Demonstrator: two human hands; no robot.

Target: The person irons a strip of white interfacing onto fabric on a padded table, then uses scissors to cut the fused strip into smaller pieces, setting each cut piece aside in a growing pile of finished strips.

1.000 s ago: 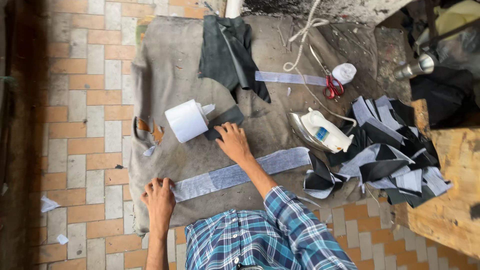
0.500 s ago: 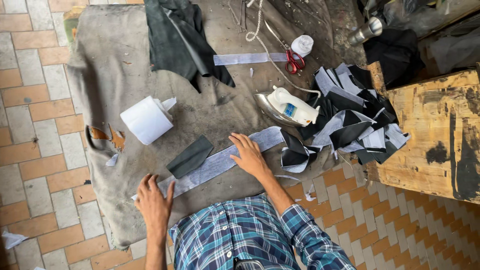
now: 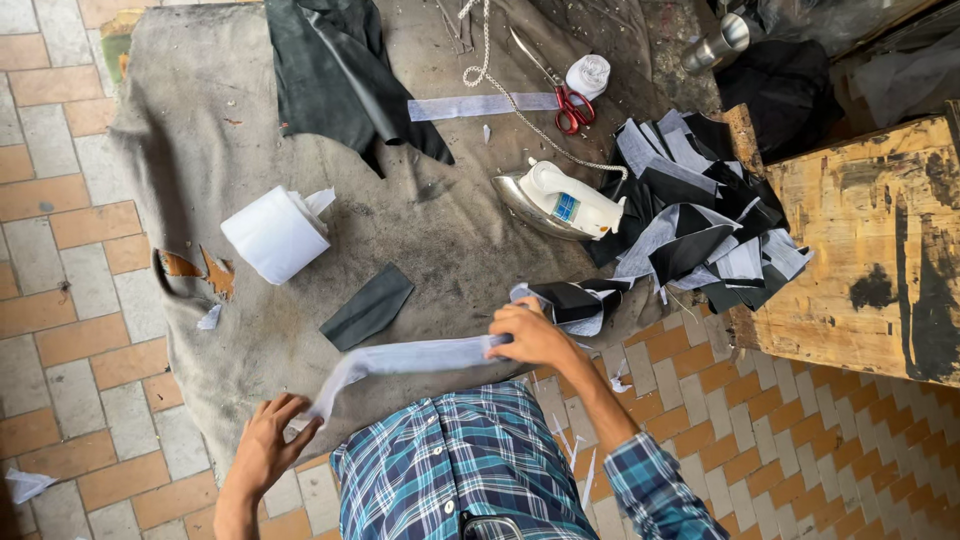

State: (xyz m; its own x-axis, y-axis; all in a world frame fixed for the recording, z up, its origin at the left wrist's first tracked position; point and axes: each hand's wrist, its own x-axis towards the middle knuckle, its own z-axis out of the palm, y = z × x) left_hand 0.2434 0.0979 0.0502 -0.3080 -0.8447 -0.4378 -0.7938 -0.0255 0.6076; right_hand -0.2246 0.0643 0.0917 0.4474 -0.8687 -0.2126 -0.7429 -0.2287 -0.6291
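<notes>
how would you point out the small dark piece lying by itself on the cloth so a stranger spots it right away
Start at the grey cloth spread over the brick floor and find the white roll near its left edge. Just right of and below the roll lies the small dark piece, a flat slanted strip. Unlike the heap of dark and pale cuttings by the iron, it lies alone, touching nothing.

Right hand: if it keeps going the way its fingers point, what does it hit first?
The right hand points up-left along the pale strip. First in line is probably the dark fabric piece, then the white roll.

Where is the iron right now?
In the head view, the iron lies on the grey cloth, right of centre, between the red-handled scissors and the pile of fabric pieces.
</notes>
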